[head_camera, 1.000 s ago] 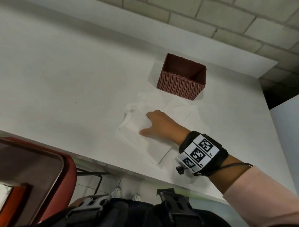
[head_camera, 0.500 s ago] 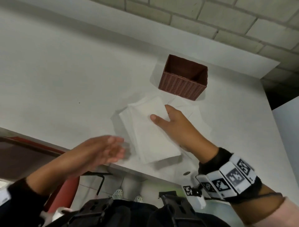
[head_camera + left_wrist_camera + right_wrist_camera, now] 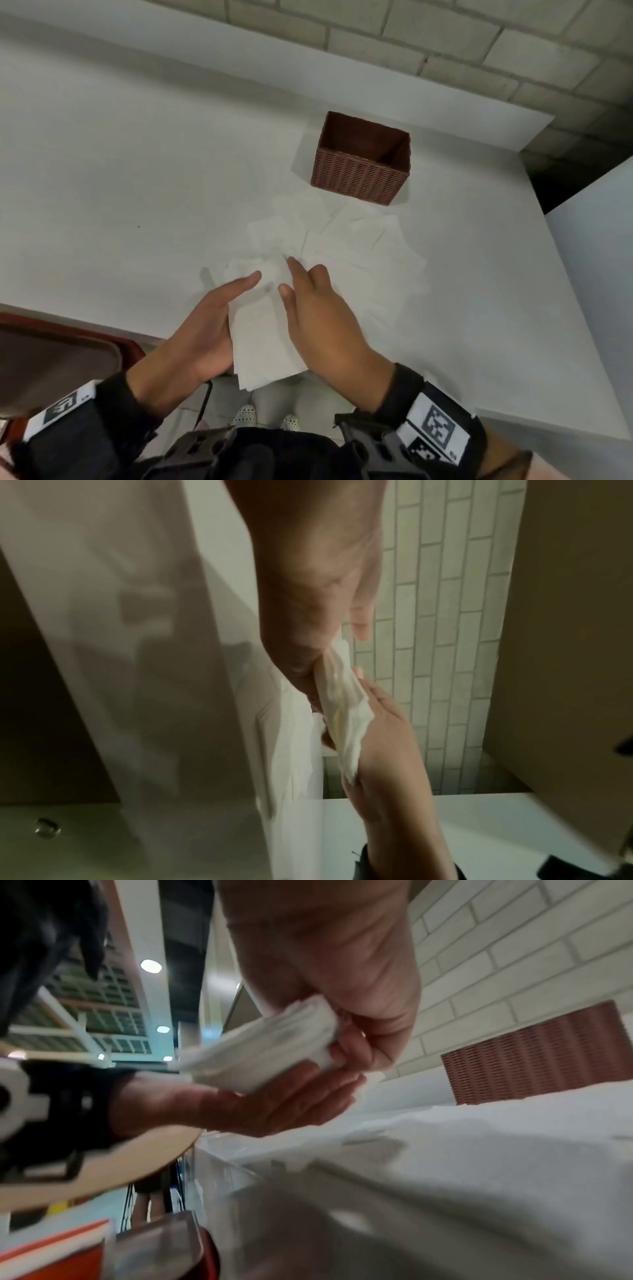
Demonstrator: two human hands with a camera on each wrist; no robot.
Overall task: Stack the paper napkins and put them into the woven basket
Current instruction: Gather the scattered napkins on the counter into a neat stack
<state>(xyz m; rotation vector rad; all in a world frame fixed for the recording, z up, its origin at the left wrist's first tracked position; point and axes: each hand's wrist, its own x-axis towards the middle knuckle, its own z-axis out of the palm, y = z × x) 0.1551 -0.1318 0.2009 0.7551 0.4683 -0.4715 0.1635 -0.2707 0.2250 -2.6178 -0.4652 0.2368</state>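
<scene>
- While I look down at the white desk [image 3: 102, 164], my left hand [image 3: 202, 329] lies palm up under the left side of a napkin stack [image 3: 263, 335], fingers nearly straight, thumb along the stack's left edge.
- From my right wrist's view, that left hand [image 3: 267, 1107] carries the napkin stack [image 3: 260, 1056] on its flat fingers, lifted clear of the desk.
- My right hand [image 3: 322, 325] lies over the right side of the stack, thumb on top; the right wrist view shows my right hand [image 3: 342, 969] with fingers curled round the stack's end, pinching it.
- From the left wrist, the stack shows edge-on, squeezed between left hand [image 3: 315, 569] and right hand [image 3: 387, 737].
- Beyond my hands, loose napkins [image 3: 359, 246] lie spread and overlapping on the desk, near its front right part.
- Farther back and to the right, the woven basket [image 3: 359, 178] stands upright on the desk, brown, its opening facing up, just behind the loose napkins; I see no napkin inside it.
- Behind the desk runs a pale brick wall [image 3: 445, 41].
</scene>
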